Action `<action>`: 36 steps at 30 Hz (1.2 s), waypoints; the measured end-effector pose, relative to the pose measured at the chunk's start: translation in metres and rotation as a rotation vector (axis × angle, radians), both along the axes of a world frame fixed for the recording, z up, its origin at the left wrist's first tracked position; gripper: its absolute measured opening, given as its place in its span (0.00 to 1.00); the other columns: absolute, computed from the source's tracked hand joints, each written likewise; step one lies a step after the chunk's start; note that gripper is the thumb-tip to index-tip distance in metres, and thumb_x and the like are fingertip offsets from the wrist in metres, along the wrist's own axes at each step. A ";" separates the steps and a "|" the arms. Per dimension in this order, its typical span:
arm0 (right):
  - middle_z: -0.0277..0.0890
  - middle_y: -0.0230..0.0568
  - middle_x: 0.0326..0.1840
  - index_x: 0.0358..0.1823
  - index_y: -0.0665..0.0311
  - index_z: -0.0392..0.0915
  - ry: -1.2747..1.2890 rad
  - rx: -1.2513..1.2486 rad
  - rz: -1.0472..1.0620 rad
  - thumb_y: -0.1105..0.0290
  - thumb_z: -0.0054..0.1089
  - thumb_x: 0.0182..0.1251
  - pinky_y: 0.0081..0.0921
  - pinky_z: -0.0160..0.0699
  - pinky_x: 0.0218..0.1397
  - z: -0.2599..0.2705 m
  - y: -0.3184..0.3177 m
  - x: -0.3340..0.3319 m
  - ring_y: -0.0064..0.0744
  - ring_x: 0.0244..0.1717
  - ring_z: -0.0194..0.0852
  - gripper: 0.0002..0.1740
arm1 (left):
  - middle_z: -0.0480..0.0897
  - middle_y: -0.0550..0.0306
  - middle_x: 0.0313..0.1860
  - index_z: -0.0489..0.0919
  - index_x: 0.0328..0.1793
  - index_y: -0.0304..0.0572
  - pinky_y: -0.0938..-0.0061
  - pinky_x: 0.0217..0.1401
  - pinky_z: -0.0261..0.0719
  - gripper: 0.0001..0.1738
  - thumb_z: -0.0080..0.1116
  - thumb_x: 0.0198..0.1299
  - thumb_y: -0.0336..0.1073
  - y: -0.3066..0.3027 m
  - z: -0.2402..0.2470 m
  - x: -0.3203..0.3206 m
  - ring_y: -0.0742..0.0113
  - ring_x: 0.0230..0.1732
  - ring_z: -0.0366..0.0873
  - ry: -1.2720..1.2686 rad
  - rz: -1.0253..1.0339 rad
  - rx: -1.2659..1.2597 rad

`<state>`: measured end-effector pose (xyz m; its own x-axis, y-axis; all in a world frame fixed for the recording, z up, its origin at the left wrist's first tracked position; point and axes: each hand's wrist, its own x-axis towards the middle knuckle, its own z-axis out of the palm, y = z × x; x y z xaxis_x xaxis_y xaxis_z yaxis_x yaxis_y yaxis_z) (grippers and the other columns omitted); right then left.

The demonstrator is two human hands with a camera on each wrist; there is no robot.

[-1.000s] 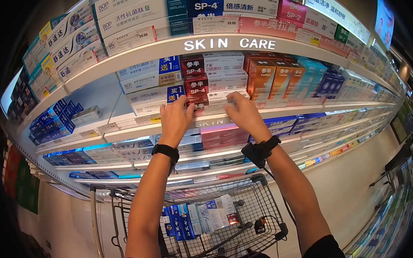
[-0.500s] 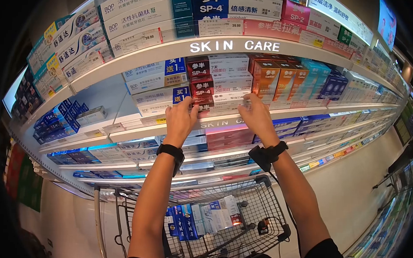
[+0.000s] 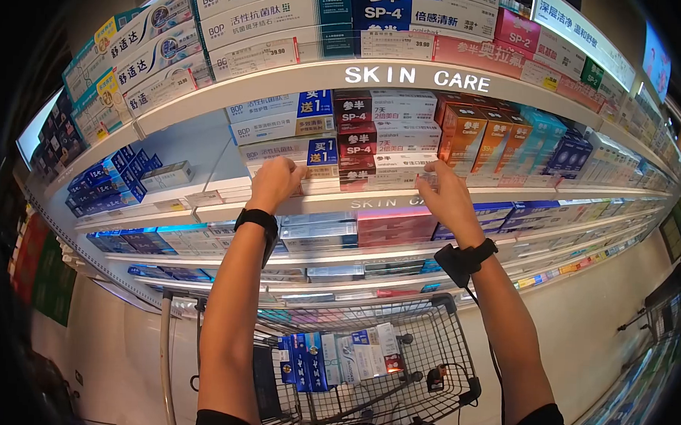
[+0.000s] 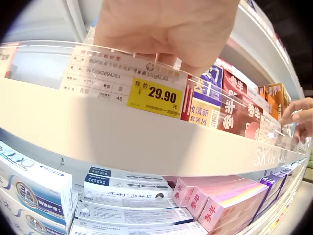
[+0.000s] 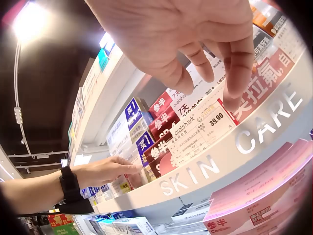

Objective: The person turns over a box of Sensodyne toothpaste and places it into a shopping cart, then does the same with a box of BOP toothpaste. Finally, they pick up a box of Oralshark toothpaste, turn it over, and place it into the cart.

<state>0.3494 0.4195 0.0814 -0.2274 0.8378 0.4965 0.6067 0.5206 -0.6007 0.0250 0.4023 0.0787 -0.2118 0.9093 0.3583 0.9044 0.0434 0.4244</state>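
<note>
My left hand [image 3: 277, 185] is at the front of the white and blue BOP toothpaste boxes [image 3: 278, 150] on the middle shelf. In the left wrist view its fingertips are hidden behind a clear strip with a 29.90 price tag [image 4: 155, 97]. Beside these boxes stands a stack of dark red and white SP-4 toothpaste boxes [image 3: 401, 135]. My right hand [image 3: 449, 203] is by the right end of that stack. Seen from the right wrist, its loosely bent fingers [image 5: 240, 68] hang before the white boxes and the 39.90 tag, gripping nothing.
Orange Canban boxes [image 3: 462, 134] stand right of the SP-4 stack. The raised shelf lip [image 3: 415, 77] marked SKIN CARE runs above. Pink boxes [image 3: 393, 226] fill part of the shelf below. A wire shopping cart [image 3: 457, 335] holding several toothpaste boxes [image 3: 345, 358] stands beneath my arms.
My left hand has moved left, from the edge of the SP-4 stack to the BOP boxes. My right hand stays by the stack's right end. The view has shifted, so the shelves sit further right.
</note>
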 end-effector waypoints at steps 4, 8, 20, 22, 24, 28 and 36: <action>0.76 0.59 0.49 0.47 0.74 0.73 -0.018 -0.015 -0.002 0.66 0.56 0.62 0.43 0.74 0.52 0.002 0.000 0.000 0.58 0.48 0.77 0.18 | 0.83 0.37 0.27 0.86 0.32 0.32 0.59 0.42 0.79 0.23 0.61 0.55 0.50 0.004 0.004 0.006 0.45 0.34 0.83 0.038 0.078 0.002; 0.76 0.59 0.49 0.47 0.74 0.73 -0.042 -0.026 -0.007 0.66 0.56 0.62 0.44 0.74 0.52 0.004 0.000 0.000 0.59 0.49 0.76 0.18 | 0.83 0.37 0.26 0.86 0.30 0.32 0.59 0.41 0.79 0.23 0.64 0.54 0.50 0.005 0.002 0.007 0.45 0.32 0.83 0.044 0.109 0.048; 0.75 0.59 0.49 0.47 0.74 0.73 -0.043 -0.021 0.013 0.66 0.57 0.61 0.44 0.74 0.53 0.005 -0.002 0.000 0.59 0.49 0.76 0.19 | 0.83 0.37 0.28 0.85 0.30 0.30 0.59 0.42 0.79 0.21 0.67 0.51 0.47 0.008 0.005 0.007 0.43 0.34 0.83 -0.017 0.098 0.016; 0.75 0.60 0.48 0.47 0.74 0.72 -0.047 -0.023 0.013 0.66 0.57 0.61 0.44 0.74 0.53 0.005 -0.003 0.000 0.59 0.49 0.76 0.19 | 0.84 0.37 0.28 0.85 0.30 0.31 0.59 0.43 0.79 0.20 0.67 0.52 0.46 0.008 0.005 0.009 0.43 0.34 0.83 -0.009 0.106 0.013; 0.75 0.60 0.48 0.47 0.74 0.72 -0.049 -0.025 0.012 0.66 0.57 0.61 0.44 0.74 0.53 0.005 -0.003 0.000 0.59 0.49 0.76 0.19 | 0.84 0.37 0.29 0.86 0.31 0.32 0.58 0.43 0.79 0.20 0.67 0.53 0.47 0.009 0.004 0.013 0.43 0.35 0.83 -0.014 0.092 0.003; 0.76 0.59 0.48 0.47 0.74 0.73 -0.061 -0.007 0.013 0.66 0.57 0.61 0.43 0.74 0.52 0.004 -0.001 0.001 0.59 0.49 0.76 0.19 | 0.83 0.36 0.27 0.86 0.33 0.31 0.59 0.41 0.79 0.19 0.65 0.55 0.44 0.017 0.002 0.031 0.44 0.33 0.83 -0.056 0.030 -0.004; 0.75 0.60 0.47 0.47 0.75 0.73 -0.044 -0.010 0.027 0.66 0.57 0.61 0.43 0.75 0.50 0.005 -0.004 0.000 0.59 0.47 0.77 0.19 | 0.83 0.35 0.29 0.85 0.32 0.30 0.58 0.41 0.78 0.19 0.67 0.53 0.44 0.023 0.000 0.036 0.42 0.34 0.82 0.001 0.010 0.088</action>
<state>0.3490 0.4153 0.0866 -0.2717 0.8357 0.4772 0.6184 0.5316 -0.5788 0.0612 0.4255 0.0791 -0.2206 0.8721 0.4367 0.9045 0.0153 0.4263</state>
